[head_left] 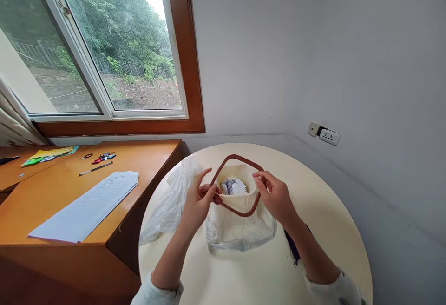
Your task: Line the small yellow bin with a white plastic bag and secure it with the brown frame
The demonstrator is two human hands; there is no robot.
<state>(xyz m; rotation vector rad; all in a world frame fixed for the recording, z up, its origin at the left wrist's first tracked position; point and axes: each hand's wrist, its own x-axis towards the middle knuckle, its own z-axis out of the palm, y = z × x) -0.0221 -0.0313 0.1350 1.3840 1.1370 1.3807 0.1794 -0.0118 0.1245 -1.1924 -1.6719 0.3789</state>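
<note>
Brown frame (232,208), a four-sided ring with rounded corners, was held tilted over the mouth of a pale bin (240,171) on the round cream surface (223,279). Left hand (197,200) had thumb and fingers pinching the frame's left side, index finger lifted clear of it. Right hand (277,198) gripped the opposite side near the upper right corner, fingers curled in and bunched together; exact contact there partly hidden by the hand itself. Bin's opening showed through the ring; whether frame and bin touched could not be told. Crumpled paper (235,186), white and greyish, lay inside the bin. Translucent plastic (240,241) hung loose about the bin's lower part, while more clear plastic (176,200) lay bunched to the left, just beside the left forearm. Dark cloth (293,247) showed partly beneath the right forearm. On the wooden desk (149,151) at left: a stack of white sheets (90,205), a pen (95,169) behind it, red-handled scissors (97,161) among small items, and coloured folders (49,155) farther left, near the curtain (14,121).
</note>
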